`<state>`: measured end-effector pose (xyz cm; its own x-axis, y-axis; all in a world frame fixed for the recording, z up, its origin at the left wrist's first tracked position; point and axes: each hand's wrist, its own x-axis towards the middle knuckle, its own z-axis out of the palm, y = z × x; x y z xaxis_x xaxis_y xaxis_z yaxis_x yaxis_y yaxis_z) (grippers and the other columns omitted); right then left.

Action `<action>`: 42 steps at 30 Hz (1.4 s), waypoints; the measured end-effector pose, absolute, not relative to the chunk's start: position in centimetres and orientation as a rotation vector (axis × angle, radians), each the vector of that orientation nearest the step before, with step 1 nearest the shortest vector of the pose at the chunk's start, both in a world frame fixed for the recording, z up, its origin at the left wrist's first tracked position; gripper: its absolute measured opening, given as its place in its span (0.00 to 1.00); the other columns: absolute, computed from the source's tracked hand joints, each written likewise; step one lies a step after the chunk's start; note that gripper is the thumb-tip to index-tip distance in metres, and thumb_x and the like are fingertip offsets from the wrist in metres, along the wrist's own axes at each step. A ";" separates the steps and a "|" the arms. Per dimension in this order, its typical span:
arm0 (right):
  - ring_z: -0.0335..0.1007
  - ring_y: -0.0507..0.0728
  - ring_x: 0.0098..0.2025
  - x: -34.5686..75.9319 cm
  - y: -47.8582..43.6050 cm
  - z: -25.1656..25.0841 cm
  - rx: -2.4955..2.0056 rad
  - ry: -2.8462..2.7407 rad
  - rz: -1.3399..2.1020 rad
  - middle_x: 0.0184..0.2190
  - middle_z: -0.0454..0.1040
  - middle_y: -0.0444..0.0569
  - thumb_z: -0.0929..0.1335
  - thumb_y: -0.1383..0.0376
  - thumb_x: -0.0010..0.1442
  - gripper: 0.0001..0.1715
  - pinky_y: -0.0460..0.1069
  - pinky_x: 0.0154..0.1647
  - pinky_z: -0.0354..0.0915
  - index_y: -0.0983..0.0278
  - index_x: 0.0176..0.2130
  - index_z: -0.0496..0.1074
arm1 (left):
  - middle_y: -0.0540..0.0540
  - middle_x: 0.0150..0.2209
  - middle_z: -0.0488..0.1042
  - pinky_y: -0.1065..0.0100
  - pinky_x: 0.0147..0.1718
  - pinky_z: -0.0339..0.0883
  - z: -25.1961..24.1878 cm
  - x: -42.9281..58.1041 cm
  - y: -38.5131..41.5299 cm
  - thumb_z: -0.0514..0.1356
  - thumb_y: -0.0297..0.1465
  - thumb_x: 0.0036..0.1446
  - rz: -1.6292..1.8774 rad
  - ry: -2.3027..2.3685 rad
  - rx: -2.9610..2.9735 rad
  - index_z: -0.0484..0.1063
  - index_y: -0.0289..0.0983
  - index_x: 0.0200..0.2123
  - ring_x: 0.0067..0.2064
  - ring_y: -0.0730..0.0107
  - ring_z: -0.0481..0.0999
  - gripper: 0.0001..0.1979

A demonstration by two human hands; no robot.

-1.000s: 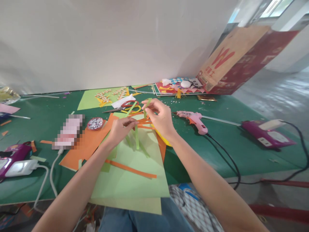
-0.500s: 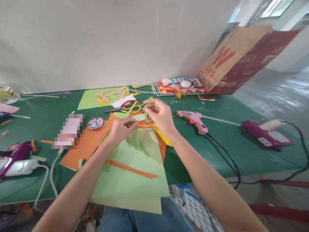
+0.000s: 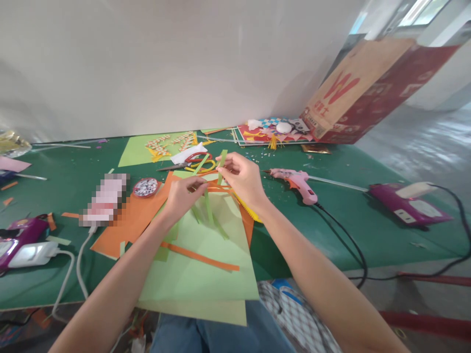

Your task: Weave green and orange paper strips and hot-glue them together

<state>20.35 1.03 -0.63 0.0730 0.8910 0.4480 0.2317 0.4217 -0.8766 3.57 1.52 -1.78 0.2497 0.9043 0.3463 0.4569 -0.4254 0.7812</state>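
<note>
Left hand [image 3: 183, 198]: thumb and forefinger were closed together, apparently on the crossed strips [image 3: 218, 188], orange and green.
Right hand [image 3: 246, 179]: a raised green strip [image 3: 222, 161] was pinched between thumb and fingertips.
Crossed strips: held between the hands, over the twelve o'clock end of the pale green sheet [image 3: 202, 289].
Spare orange strip [image 3: 200, 257]: seen lying at six o'clock from the hands.
Strip step: one strip was apparently being worked among the others.
Next strip move: a firm left pinch seemed required while the raised strip was guided.
</note>
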 end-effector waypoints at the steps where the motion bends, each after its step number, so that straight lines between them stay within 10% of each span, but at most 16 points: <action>1: 0.68 0.51 0.27 20.3 1.0 -0.7 -1.074 -1.436 0.682 0.29 0.74 0.45 0.67 0.67 0.52 0.08 0.47 0.26 0.68 0.62 0.35 0.71 | 0.49 0.23 0.76 0.73 0.25 0.65 -1.7 3.6 1.5 0.58 0.37 0.50 1.088 1.242 2.000 0.75 0.36 0.25 0.23 0.73 0.71 0.11; 42: 0.74 0.53 0.36 20.3 0.9 -0.9 -1.003 -1.610 0.327 0.36 0.78 0.47 0.64 0.73 0.53 0.09 0.50 0.40 0.71 0.61 0.31 0.71 | 0.49 0.22 0.75 0.73 0.22 0.63 -1.9 3.4 2.1 0.63 0.37 0.45 1.218 1.231 1.689 0.74 0.36 0.25 0.23 0.72 0.72 0.10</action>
<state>20.28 0.89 -0.94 0.0192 0.7461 0.6655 0.4277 0.5955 -0.6800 3.45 2.09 -1.90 0.1033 0.9548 0.2787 0.2887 -0.2969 0.9102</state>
